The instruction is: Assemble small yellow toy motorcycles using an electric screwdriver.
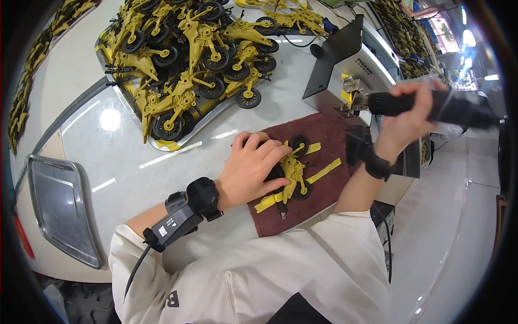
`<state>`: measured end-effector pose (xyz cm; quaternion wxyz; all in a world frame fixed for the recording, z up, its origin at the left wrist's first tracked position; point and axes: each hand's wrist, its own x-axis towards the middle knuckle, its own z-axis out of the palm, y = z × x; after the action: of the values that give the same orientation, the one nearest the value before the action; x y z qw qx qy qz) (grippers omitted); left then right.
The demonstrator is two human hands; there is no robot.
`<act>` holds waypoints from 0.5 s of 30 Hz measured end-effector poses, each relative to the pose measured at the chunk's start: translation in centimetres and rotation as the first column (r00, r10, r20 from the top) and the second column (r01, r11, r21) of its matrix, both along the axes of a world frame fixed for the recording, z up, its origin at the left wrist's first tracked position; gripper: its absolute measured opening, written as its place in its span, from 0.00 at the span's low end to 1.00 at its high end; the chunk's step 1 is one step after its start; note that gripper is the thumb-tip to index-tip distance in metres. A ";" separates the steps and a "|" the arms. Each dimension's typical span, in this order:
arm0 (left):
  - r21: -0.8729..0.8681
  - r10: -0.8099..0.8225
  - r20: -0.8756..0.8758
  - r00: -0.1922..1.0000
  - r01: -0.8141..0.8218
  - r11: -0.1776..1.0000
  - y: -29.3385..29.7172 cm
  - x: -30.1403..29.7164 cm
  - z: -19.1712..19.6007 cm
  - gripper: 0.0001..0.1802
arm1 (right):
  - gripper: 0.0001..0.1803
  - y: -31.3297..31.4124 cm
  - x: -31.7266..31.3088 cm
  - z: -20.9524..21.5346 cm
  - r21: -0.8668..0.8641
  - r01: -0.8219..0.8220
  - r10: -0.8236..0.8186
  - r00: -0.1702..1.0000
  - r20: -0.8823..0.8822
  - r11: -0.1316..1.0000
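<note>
My left hand (251,168) lies over a yellow toy motorcycle (293,171) with black wheels, fingers curved round its side and holding it down on a dark red cloth (326,197). Part of the toy is hidden under that hand. On the right, my right hand (406,119) grips a black electric screwdriver (458,107), held nearly level and slightly blurred. The screwdriver's front end points left, close to the metal outlet of a screw feeder (352,89). I cannot make out whether its tip touches the outlet.
Yellow tape strips (325,169) lie on the cloth. Beyond it, a heap of similar yellow toy motorcycles (189,65) fills a large tray (190,128). A shallow metal tray (59,208) rests at the table's left. The feeder's raised black panel (335,56) stands behind the cloth.
</note>
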<state>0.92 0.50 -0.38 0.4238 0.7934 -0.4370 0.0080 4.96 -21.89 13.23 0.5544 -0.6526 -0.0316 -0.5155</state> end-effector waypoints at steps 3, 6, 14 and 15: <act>-0.006 0.004 -0.009 1.000 -0.004 1.000 0.1 -0.1 0.1 0.31 | 0.18 0.0 -0.5 -0.1 0.094 -0.005 0.011 0.998 -0.063 0.996; -0.020 0.012 -0.017 1.000 -0.012 1.000 0.1 0.3 0.1 0.32 | 0.23 2.0 -3.5 0.1 0.254 -0.282 0.326 0.933 -0.150 0.925; -0.034 0.033 -0.036 0.999 -0.034 0.999 0.1 -0.1 0.0 0.37 | 0.36 6.6 -8.3 -3.2 0.070 -0.539 0.543 0.826 -0.153 0.839; -0.033 0.029 -0.038 0.999 -0.030 0.999 0.1 -0.1 0.0 0.37 | 0.36 6.5 -8.3 -3.2 0.071 -0.535 0.539 0.828 -0.154 0.842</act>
<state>0.78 0.58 -0.35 0.4449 0.7925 -0.4172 0.0068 -3.34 -15.34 10.06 0.6856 -0.6516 -0.1604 -0.2823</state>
